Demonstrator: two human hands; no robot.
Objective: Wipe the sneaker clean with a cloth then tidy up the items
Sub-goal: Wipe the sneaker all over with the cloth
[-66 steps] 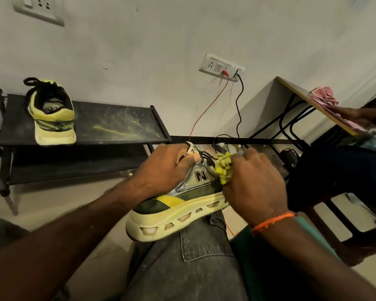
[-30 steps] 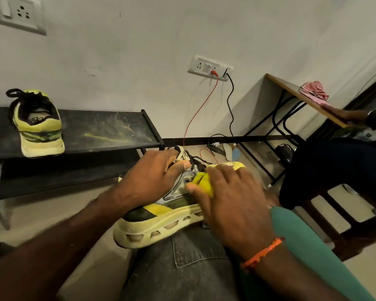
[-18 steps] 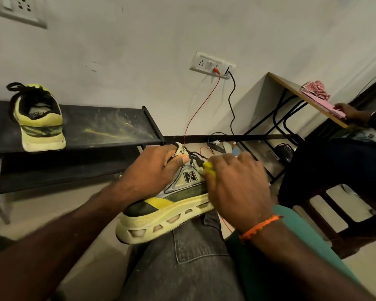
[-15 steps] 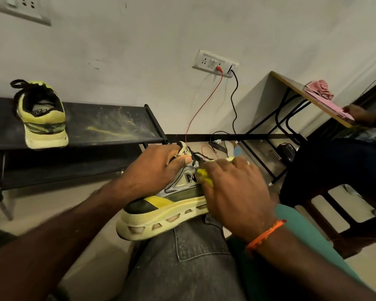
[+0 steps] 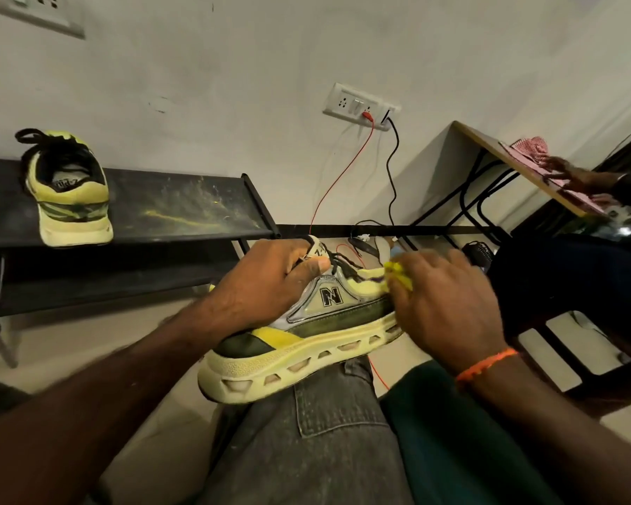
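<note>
On my knee, over the grey jeans (image 5: 328,442), sits the sneaker (image 5: 306,340), sole toward me, toe pointing right, "N" logo side facing up. My left hand (image 5: 266,286) grips the collar and tongue area, thumb clamped across the top by the laces. My right hand (image 5: 448,308) has its fingers curled around a bunched yellow cloth (image 5: 397,277), pressed against the upper near the toe. Orange thread band (image 5: 485,364) on that wrist. Second sneaker (image 5: 68,191) stands heel-out on the left of the black shoe rack (image 5: 183,209), well apart from the first. Red cable (image 5: 339,176) and black cable (image 5: 392,169) hang from the wall socket (image 5: 359,105). Someone else's hand (image 5: 569,173) rests on the desk (image 5: 518,165) at right.
</note>
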